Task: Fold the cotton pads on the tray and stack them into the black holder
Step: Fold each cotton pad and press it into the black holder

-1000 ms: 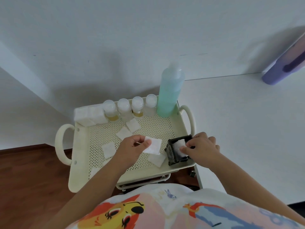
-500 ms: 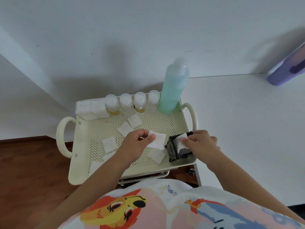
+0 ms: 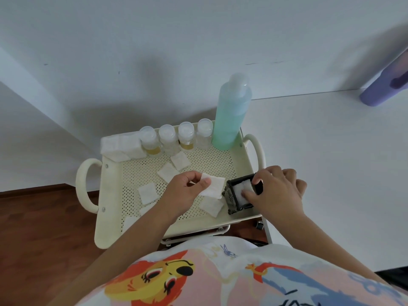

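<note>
A cream perforated tray (image 3: 110, 195) holds several flat white cotton pads (image 3: 147, 192). My left hand (image 3: 184, 191) pinches one cotton pad (image 3: 213, 187) by its left edge, lifted just above the tray. The black holder (image 3: 231, 198) stands at the tray's front right corner with folded white pads (image 3: 240, 189) inside. My right hand (image 3: 276, 191) rests on the holder, fingertips pressing the pads down into it. Another loose pad (image 3: 212, 206) lies between the two hands.
Along the tray's back edge stand several small capped bottles (image 3: 167, 138), a tall green bottle (image 3: 231, 115) and a stack of white pads (image 3: 121, 144). A white table (image 3: 331, 162) lies right of the tray, with a purple object (image 3: 386, 89) at its far end. The floor is wooden.
My right hand has pushed the folded pad deeper into the holder. My left hand keeps holding its pad in nearly the same place.
</note>
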The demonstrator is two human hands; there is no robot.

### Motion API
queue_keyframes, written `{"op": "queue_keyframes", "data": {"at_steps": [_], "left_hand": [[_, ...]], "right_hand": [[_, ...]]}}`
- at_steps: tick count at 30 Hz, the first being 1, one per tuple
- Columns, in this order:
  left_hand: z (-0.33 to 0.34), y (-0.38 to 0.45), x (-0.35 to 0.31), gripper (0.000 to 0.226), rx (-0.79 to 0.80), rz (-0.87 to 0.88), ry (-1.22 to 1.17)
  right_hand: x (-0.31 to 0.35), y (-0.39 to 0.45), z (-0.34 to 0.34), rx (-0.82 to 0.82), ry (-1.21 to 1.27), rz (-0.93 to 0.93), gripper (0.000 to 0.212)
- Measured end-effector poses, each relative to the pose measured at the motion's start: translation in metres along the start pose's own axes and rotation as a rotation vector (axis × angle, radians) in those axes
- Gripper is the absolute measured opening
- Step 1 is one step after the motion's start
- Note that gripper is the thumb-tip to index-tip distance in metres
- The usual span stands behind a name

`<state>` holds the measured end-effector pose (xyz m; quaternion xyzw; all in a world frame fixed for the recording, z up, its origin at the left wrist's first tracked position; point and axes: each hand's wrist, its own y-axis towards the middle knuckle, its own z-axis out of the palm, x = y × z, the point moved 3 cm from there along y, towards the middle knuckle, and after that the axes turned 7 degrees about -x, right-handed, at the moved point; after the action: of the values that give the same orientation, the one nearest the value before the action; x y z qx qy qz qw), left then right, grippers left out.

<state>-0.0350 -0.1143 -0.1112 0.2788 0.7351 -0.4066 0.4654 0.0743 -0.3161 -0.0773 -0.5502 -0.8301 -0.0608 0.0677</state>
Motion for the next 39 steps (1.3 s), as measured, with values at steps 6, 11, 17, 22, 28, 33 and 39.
{"op": "queue_keyframes", "data": {"at_steps": [6, 11, 17, 22, 28, 33, 39], "left_hand": [[0.013, -0.002, -0.011, 0.004, 0.048, -0.02, -0.095], [0.036, -0.007, -0.021, 0.006, 0.138, -0.025, -0.175], [0.039, -0.005, -0.022, 0.015, 0.143, 0.046, -0.068], [0.016, 0.008, -0.002, 0.006, 0.013, -0.015, 0.109], [0.002, 0.013, 0.018, 0.005, 0.004, -0.029, 0.26], [-0.025, 0.005, 0.041, 0.005, -0.027, -0.015, 0.358], [-0.079, -0.006, 0.078, 0.011, -0.174, -0.01, 0.566]], "right_hand": [[0.002, -0.004, -0.01, -0.02, 0.165, -0.134, 0.02], [0.006, -0.004, -0.009, 0.14, 0.515, -0.012, 0.024], [-0.011, 0.005, -0.008, 0.155, 0.43, 0.089, 0.012], [-0.013, -0.001, -0.001, 0.182, 0.186, 0.032, 0.017], [-0.003, 0.001, -0.001, 0.027, 0.032, -0.069, 0.011], [-0.006, 0.0, -0.001, -0.023, 0.023, -0.05, 0.011], [-0.004, -0.001, -0.002, -0.034, 0.026, -0.045, 0.006]]}}
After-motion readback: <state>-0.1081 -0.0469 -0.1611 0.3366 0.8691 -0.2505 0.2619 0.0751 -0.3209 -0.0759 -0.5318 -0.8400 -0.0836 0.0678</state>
